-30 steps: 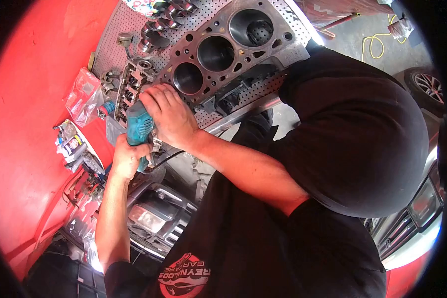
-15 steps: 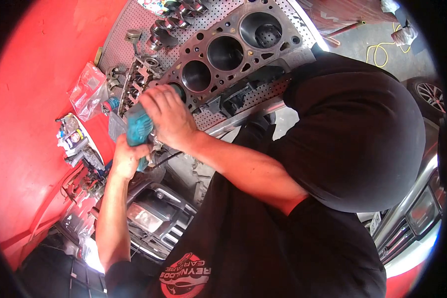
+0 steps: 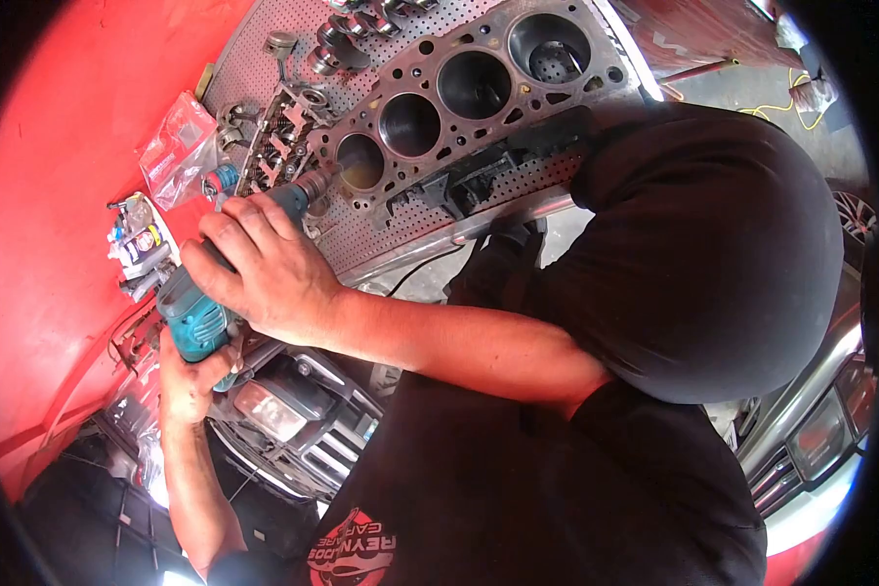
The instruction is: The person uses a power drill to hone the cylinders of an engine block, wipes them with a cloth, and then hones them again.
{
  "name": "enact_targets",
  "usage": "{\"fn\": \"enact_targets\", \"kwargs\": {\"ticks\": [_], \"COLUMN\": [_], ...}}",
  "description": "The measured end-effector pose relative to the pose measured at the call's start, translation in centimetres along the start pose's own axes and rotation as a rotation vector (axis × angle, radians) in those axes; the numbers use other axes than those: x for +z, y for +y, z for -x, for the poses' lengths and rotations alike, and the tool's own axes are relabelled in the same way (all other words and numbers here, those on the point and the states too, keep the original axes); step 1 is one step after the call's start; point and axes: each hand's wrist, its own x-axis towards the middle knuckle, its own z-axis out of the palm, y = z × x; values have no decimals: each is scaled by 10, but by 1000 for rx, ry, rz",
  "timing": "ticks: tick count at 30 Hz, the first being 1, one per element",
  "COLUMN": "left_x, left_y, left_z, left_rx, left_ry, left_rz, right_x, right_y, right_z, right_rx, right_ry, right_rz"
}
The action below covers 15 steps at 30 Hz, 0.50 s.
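My left hand (image 3: 188, 381) grips the rear handle of a teal power drill (image 3: 197, 322). Spread over the drill's grey front housing, my right hand (image 3: 269, 264) steadies it from above. The drill leans to the lower left, its chuck (image 3: 313, 186) pointing at the nearest bore (image 3: 361, 161) of an engine block (image 3: 506, 115). Whatever the chuck carries is blurred at the edge of that bore. The block lies with its row of round bores facing up on a perforated metal bench top (image 3: 361, 249).
A crankshaft (image 3: 340, 51) lies behind the block. Beside it are a piston with its rod (image 3: 281, 47) and a cylinder head with springs (image 3: 281, 142). Plastic bags (image 3: 178, 146) hang near the red wall (image 3: 59, 195). A vehicle front (image 3: 293, 420) stands below the bench.
The drill and both hands have moved to the lower left, and the drill has tipped from upright to a slant. The nearest bore and the chuck now show.
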Motion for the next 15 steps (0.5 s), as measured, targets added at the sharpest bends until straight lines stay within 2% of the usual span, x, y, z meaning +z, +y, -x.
{"fn": "enact_targets", "kwargs": {"ticks": [7,10,13,15], "left_x": [3,-6,4,6], "left_y": [9,10,9,4], "left_z": [10,3,-3,-10], "left_rx": [50,2,5,-2], "left_ry": [96,-36,22,-10], "left_rz": [28,-13,-58,-13], "right_x": [-3,-4,-3,-1], "right_y": [-6,-2,4,9], "right_z": [-8,-9,-4,0], "right_rx": [-17,-12,16,33], "right_ry": [7,0,-22,-39], "right_rz": [-6,1,4,5]}}
